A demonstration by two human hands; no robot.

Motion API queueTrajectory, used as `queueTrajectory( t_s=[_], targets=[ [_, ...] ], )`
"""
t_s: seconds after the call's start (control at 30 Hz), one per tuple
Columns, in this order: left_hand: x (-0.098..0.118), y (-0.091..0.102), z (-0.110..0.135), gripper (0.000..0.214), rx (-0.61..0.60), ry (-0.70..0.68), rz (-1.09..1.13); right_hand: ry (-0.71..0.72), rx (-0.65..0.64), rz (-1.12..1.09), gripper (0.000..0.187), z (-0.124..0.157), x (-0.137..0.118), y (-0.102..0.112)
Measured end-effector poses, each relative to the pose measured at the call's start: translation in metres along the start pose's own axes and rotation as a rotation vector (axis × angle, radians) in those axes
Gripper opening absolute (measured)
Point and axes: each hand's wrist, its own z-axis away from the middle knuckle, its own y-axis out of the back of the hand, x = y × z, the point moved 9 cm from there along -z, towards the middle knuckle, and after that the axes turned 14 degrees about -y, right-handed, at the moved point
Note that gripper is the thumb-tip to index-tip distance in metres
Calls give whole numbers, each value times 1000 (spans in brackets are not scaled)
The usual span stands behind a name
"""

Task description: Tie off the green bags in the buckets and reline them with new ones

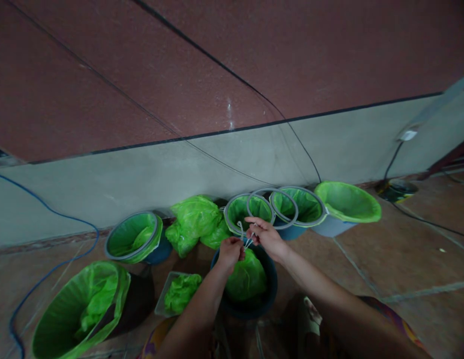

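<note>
A white drawstring [248, 243] runs between my two hands, above a green bag [247, 276]. My left hand [231, 253] is closed on one part of it. Just up and to the right, my right hand [265, 238] pinches another part, with its index finger extended to the left. The bag sits gathered inside a dark blue bucket [270, 299] directly below my hands. Behind my fingers stands a bin lined with green plastic [250, 205], its grey rim partly covered by my right hand.
More green-lined bins [346, 202] stand along the wall to the right, with a loose grey ring [272, 191] across two of them. Left are full green bags [197, 219], a tray of crumpled green bags [161, 299], a lined bin [131, 234], a tipped bin [56, 309] and a blue cable [52, 271].
</note>
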Motion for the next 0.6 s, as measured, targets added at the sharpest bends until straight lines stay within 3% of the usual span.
queueTrajectory(
  t_s=[0.17, 0.27, 0.37, 0.43, 0.53, 0.6],
  targets=[
    [10, -23, 9, 11, -282, -64, -87, 16, -186, -10, 46, 8, -3, -22],
    [18, -35, 13, 11, -437, -162, -184, 29, -142, -13, 53, 6, -2, -15],
    [15, -24, 7, 18, -297, -120, -161, -14, 74, 165, 61, -2, 7, 8],
    [12, -14, 4, 21, -179, -70, -112, -44, 150, 445, 51, -5, 12, 14],
    [12, -4, 2, 19, -97, -45, -89, -60, 24, 835, 25, -3, 25, 1],
    [13, 2, 1, 13, -62, -42, -95, -68, -17, 1008, 23, 3, 29, -5]
  ],
)
